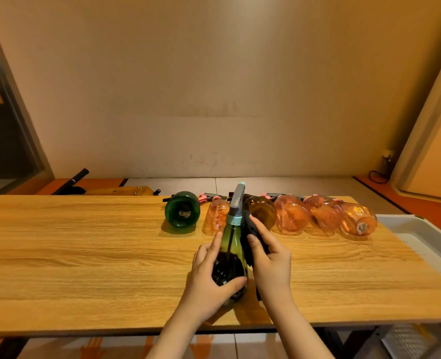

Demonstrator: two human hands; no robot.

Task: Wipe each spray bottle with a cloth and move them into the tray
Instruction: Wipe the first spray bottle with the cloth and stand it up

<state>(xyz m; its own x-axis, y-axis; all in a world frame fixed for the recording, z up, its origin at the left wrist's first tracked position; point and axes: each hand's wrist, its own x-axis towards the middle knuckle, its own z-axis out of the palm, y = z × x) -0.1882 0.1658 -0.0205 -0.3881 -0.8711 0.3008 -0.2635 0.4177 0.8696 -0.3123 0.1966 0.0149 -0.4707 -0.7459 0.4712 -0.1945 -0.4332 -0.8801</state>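
Note:
My left hand (209, 270) grips the lower body of a green spray bottle (229, 252) with a grey trigger head, held above the wooden table (84, 255). My right hand (268, 257) holds a dark cloth (250, 229) pressed against the bottle's right side near the neck. Behind, a row of bottles lies on its side: a dark green bottle (182, 212), an amber bottle (263, 212) and several orange ones (292, 216). The white tray (421, 237) sits at the table's right edge.
A plain wall stands behind the table. Dark tools and a yellowish object (121, 190) lie on the floor beyond the far left edge. A cable and socket (385, 164) are at the far right.

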